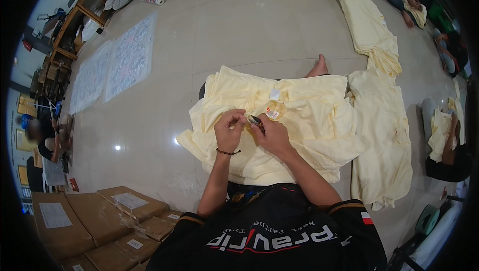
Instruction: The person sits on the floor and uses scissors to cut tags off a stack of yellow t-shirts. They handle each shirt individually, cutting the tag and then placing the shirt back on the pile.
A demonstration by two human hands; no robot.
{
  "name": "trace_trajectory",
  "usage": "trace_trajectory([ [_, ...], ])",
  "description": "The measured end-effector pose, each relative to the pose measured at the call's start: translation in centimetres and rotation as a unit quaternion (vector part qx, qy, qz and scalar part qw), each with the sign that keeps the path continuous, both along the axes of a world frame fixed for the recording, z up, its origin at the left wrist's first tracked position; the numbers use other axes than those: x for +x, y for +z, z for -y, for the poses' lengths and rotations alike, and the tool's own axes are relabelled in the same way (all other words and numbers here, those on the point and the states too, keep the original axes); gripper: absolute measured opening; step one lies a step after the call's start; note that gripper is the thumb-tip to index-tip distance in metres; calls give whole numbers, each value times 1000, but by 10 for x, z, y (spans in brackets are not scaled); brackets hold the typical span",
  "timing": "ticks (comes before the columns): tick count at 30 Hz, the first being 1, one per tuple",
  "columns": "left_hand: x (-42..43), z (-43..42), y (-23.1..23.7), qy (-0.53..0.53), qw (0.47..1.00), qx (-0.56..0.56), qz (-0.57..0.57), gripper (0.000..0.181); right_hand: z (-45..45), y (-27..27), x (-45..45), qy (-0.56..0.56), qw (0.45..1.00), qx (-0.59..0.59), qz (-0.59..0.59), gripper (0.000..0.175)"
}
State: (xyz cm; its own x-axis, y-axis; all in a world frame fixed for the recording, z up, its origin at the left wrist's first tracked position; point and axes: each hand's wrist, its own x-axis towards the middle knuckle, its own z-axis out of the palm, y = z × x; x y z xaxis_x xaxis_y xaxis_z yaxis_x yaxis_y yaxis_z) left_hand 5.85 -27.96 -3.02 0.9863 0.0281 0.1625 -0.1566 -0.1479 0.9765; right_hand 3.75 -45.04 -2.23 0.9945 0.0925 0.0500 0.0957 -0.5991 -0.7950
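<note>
Pale yellow garments (314,151) lie spread in a pile over my lap, with a white label (272,113) at the neckline. My right hand (274,136) holds small dark thread snips (257,121), their blades pointing up and left. Close to the blade tips, my left hand (230,129) has its thumb and forefinger pinched together above the cloth. Whether a thread lies between these fingers is too small to tell. A beaded bracelet (225,152) circles the left wrist.
More yellow garments (381,136) form a row on the tiled floor at right. Cardboard boxes (80,218) stand at lower left. Patterned sheets (131,58) in clear plastic lie at upper left. Other people sit along the right side and at far left. A bare foot (318,67) shows beyond the pile.
</note>
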Motion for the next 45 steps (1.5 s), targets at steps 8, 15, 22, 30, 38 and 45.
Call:
trace_trajectory([
  [8, -5, -5, 6, -3, 998, 40, 48, 8, -4, 0, -1, -8, 999, -52, -1, 26],
  [15, -31, -146, 63, 109, 973, 200, -29, 11, 53, 0, 8, -166, 986, -36, 6, 37],
  [22, -76, -247, 73, 376, 743, 552, 47, 22, 71, -3, 32, -156, 968, -185, 64, 37],
  [30, -24, -59, 81, 178, 956, 213, 99, 21, 85, -16, 32, -195, 962, -164, 95, 25],
  [38, 20, 87, 20, -210, 938, 264, 75, 21, 98, 19, 22, -168, 977, -26, 126, 16],
  [45, 12, 95, 4, -132, 956, 260, 42, 38, 112, 3, 13, -163, 973, 164, -16, 18],
])
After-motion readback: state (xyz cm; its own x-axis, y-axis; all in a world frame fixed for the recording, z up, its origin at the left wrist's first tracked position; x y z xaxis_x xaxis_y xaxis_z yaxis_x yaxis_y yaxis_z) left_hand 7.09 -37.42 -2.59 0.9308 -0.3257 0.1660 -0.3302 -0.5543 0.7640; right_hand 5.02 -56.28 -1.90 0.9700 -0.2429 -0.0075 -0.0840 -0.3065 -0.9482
